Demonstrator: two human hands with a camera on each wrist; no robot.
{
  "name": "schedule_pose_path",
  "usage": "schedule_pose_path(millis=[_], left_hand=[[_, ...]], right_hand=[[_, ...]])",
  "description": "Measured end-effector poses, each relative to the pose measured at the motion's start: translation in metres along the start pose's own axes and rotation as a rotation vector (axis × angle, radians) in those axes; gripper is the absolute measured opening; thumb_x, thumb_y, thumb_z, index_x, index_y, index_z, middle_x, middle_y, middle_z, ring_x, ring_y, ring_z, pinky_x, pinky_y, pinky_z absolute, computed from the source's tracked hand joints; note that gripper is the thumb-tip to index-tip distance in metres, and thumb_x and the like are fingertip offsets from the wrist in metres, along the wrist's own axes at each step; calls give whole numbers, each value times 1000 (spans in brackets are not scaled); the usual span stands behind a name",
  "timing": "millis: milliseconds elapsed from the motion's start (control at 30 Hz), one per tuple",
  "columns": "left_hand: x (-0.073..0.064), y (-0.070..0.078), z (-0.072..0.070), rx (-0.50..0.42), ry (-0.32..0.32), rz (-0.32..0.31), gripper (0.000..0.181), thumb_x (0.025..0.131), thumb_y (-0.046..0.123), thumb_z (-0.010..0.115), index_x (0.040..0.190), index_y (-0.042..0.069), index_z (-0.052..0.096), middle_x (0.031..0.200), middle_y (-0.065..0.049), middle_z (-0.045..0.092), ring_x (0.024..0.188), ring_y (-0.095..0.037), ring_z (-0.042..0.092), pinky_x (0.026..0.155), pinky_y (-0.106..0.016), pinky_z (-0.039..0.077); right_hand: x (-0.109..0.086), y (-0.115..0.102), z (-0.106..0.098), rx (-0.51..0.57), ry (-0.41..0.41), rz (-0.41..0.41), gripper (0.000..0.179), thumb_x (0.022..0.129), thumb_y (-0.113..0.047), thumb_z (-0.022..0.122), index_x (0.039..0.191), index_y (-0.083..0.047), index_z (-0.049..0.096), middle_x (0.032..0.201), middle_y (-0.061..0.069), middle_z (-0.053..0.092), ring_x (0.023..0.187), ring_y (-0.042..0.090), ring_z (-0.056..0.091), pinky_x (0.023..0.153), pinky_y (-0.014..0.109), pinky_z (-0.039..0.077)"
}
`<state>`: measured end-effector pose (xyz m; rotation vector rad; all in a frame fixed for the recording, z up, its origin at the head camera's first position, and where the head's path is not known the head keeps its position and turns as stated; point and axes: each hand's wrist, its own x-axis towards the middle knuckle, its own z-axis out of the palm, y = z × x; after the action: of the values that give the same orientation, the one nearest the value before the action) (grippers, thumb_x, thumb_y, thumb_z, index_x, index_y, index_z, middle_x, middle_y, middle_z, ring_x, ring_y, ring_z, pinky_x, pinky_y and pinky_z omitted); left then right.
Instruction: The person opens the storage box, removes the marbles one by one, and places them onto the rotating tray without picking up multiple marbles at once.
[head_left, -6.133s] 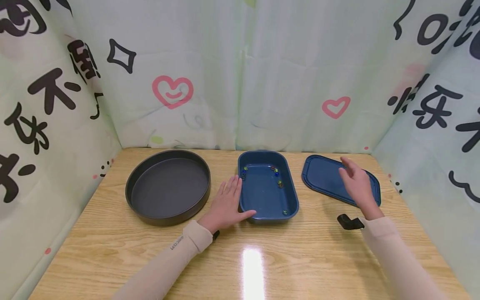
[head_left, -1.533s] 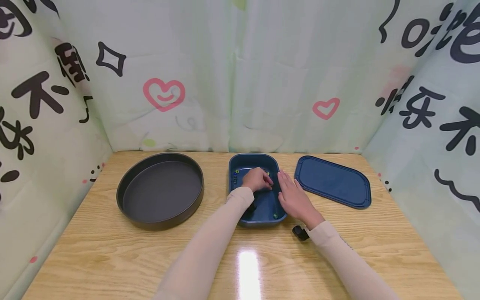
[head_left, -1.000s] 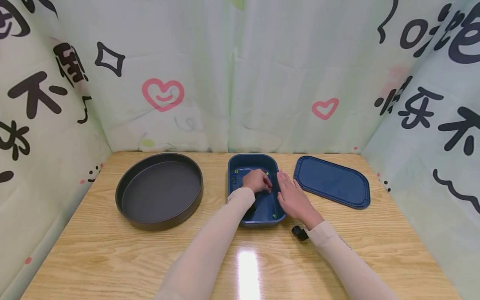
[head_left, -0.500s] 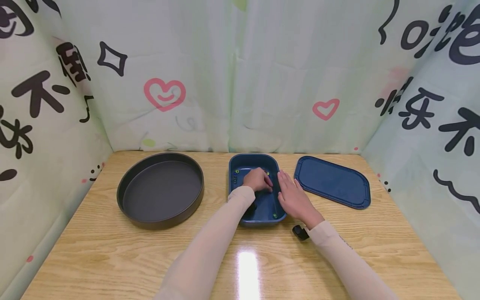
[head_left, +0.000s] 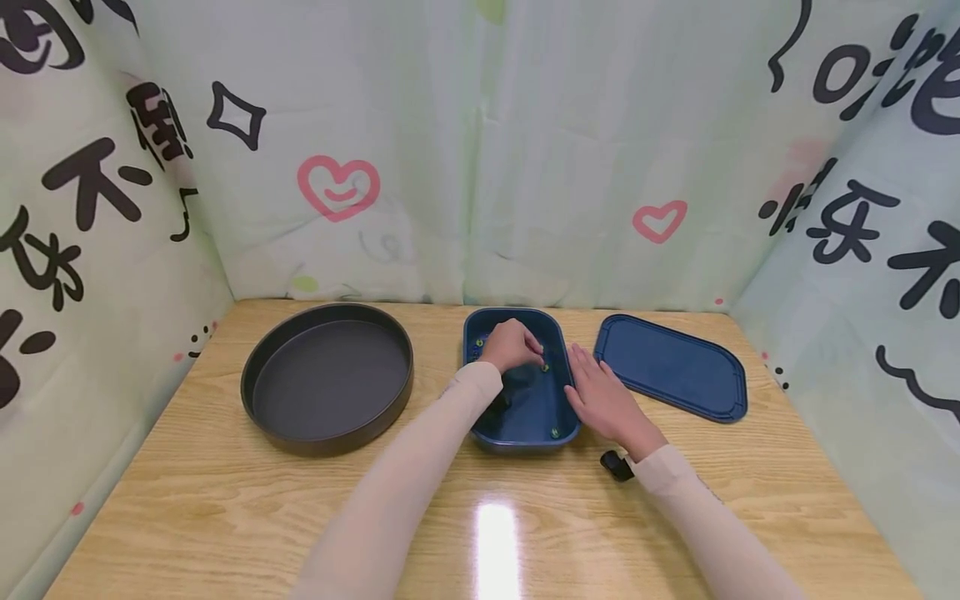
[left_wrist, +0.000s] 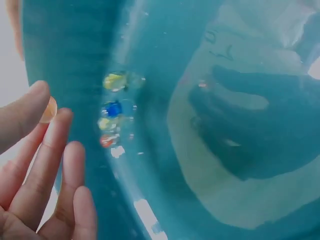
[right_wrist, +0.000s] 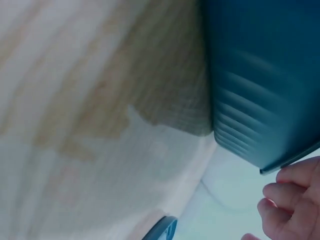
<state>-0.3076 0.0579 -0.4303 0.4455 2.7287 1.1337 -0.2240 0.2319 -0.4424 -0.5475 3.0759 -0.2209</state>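
Observation:
Inside the deep blue rectangular container (head_left: pixel 528 417), my left hand (head_left: pixel 512 344) pinches a small orange-tinted glass marble (left_wrist: pixel 50 111) between thumb and fingertip, seen in the left wrist view. Other marbles lie along the container's wall there, among them a yellow one (left_wrist: pixel 115 81), a blue one (left_wrist: pixel 112 108) and a reddish one (left_wrist: pixel 106 140). In the head view another marble (head_left: pixel 556 433) sits at the near right corner. My right hand (head_left: pixel 606 400) rests with straight fingers against the container's right side; part of it shows at the rim in the right wrist view.
A round dark grey pan (head_left: pixel 330 383) with nothing in it stands left of the container. The flat blue lid (head_left: pixel 671 367) lies to the right on the wooden table (head_left: pixel 600 533). Printed curtains (head_left: pixel 420 167) close off the back and both sides.
Six seconds ago my left hand lay at the container's left edge and my right was over the lid. In the last half second my left hand has risen slightly with the marble.

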Motion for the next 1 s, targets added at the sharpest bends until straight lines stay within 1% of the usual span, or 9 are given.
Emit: schedule_pose_path(millis=[133, 333, 433, 600, 700, 800, 900, 1000], left_hand=[[-9, 2, -11, -10, 8, 7, 12, 77, 19, 77, 87, 13, 78, 87, -1, 74, 83, -13, 66, 77, -24, 53], [-22, 5, -23, -44, -5, 29, 15, 78, 23, 76, 90, 14, 77, 87, 1, 74, 82, -10, 67, 75, -22, 53], [-30, 8, -29, -71, -15, 63, 17, 78, 23, 76, 92, 13, 77, 88, 0, 75, 81, -10, 68, 74, -22, 53], [-44, 12, -36, -129, -22, 145, 20, 79, 20, 75, 96, 10, 75, 90, -2, 75, 82, -10, 70, 74, -20, 54], [-53, 12, -40, -153, -11, 190, 21, 79, 19, 75, 98, 9, 75, 90, -3, 75, 82, -11, 70, 74, -20, 54], [-62, 12, -45, -172, 7, 221, 21, 80, 19, 75, 98, 9, 75, 91, -2, 75, 83, -11, 70, 75, -20, 54], [-71, 12, -55, -200, 30, 233, 21, 79, 19, 75, 98, 10, 75, 93, -2, 74, 85, -11, 69, 76, -22, 54], [-80, 11, -67, -220, 65, 221, 20, 79, 19, 75, 98, 13, 75, 94, -1, 74, 86, -12, 67, 76, -23, 53]], right_hand=[[-2, -1, 1, -16, 0, 13, 59, 101, -27, 37, 147, 5, 20, 154, 22, 20, 143, 37, 21, 113, 55, 20], [-3, -1, 2, -25, 25, 19, 58, 100, -25, 40, 146, 6, 23, 153, 22, 22, 142, 37, 23, 113, 55, 21], [-4, -1, 2, -28, 20, 26, 59, 100, -26, 39, 146, 6, 22, 154, 22, 21, 143, 36, 22, 114, 55, 20], [-4, -2, 1, -7, 15, 31, 58, 100, -25, 38, 146, 6, 22, 154, 22, 20, 143, 37, 21, 113, 55, 20], [-4, -2, 2, 11, 13, 34, 57, 100, -24, 38, 146, 7, 22, 154, 23, 20, 143, 37, 21, 113, 56, 20], [-4, -3, 3, 16, 7, 39, 57, 101, -24, 37, 146, 7, 21, 154, 22, 19, 143, 37, 20, 113, 55, 20], [-3, -2, 4, 14, 6, 43, 57, 101, -25, 36, 146, 6, 20, 154, 22, 19, 143, 37, 19, 113, 55, 20], [-3, -2, 5, 17, 10, 44, 57, 101, -24, 36, 146, 6, 20, 154, 22, 20, 143, 37, 19, 113, 55, 20]])
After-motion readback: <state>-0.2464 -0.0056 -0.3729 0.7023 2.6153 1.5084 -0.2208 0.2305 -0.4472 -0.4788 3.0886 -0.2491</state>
